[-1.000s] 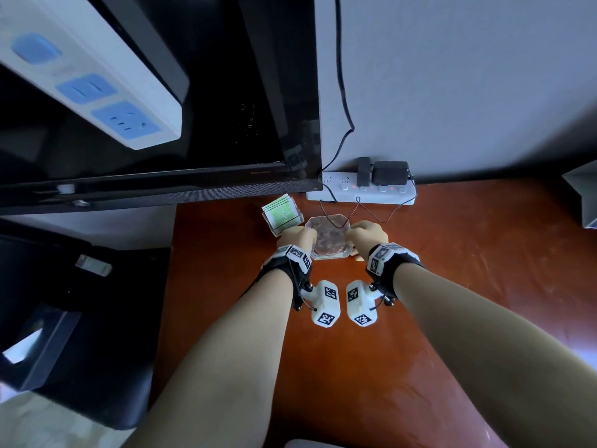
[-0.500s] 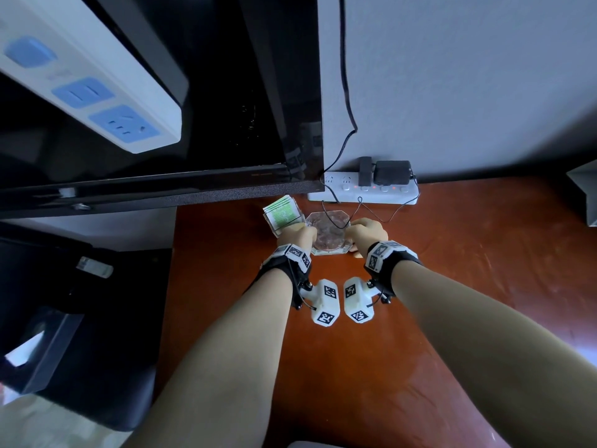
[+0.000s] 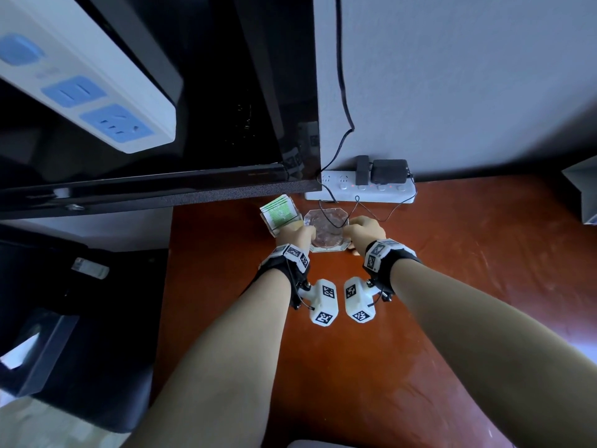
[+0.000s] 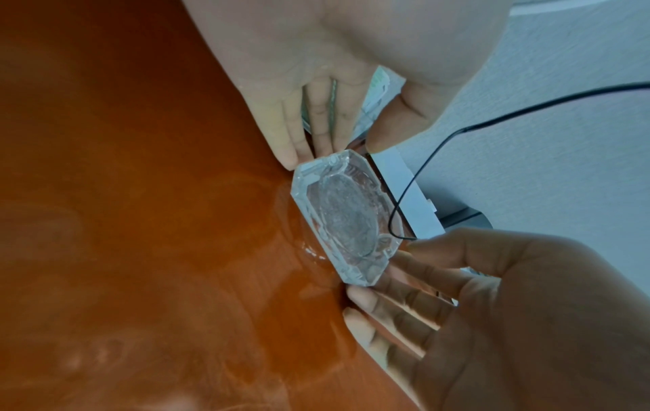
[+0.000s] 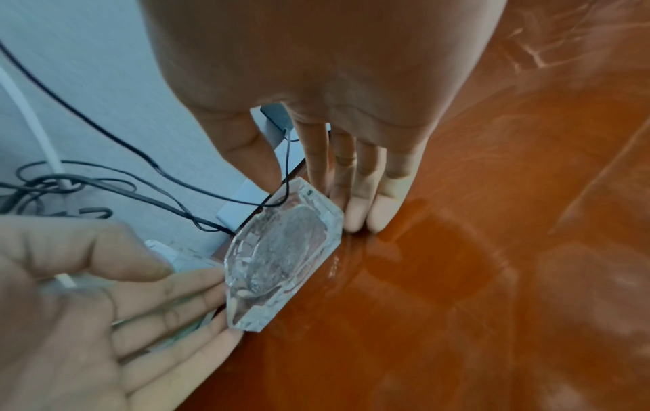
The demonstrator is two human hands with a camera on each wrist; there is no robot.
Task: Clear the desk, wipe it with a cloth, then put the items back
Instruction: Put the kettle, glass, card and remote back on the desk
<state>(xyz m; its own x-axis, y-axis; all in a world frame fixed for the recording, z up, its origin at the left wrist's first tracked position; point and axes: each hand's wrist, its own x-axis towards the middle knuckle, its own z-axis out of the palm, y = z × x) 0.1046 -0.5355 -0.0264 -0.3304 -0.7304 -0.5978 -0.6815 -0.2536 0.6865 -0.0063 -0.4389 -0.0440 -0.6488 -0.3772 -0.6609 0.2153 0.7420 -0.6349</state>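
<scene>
A clear octagonal glass ashtray (image 3: 326, 231) (image 4: 348, 214) (image 5: 281, 250) sits flat at the back of the reddish-brown desk (image 3: 420, 318). My left hand (image 3: 295, 236) (image 4: 334, 147) holds its left side, fingers straight at the near corner and thumb at the far corner. My right hand (image 3: 365, 231) (image 5: 311, 201) holds the right side the same way, its thumb on the far rim. A thin black cable (image 3: 355, 205) loops across the ashtray's far edge.
A stack of green-and-white packets (image 3: 279, 215) lies just left of the ashtray. A white power strip (image 3: 360, 190) with black adapters (image 3: 387, 171) lines the wall behind. A dark screen (image 3: 161, 124) overhangs the left. A grey box (image 3: 584, 195) sits at the right edge.
Both hands and the ashtray have shifted slightly away from me, toward the power strip and the wall.
</scene>
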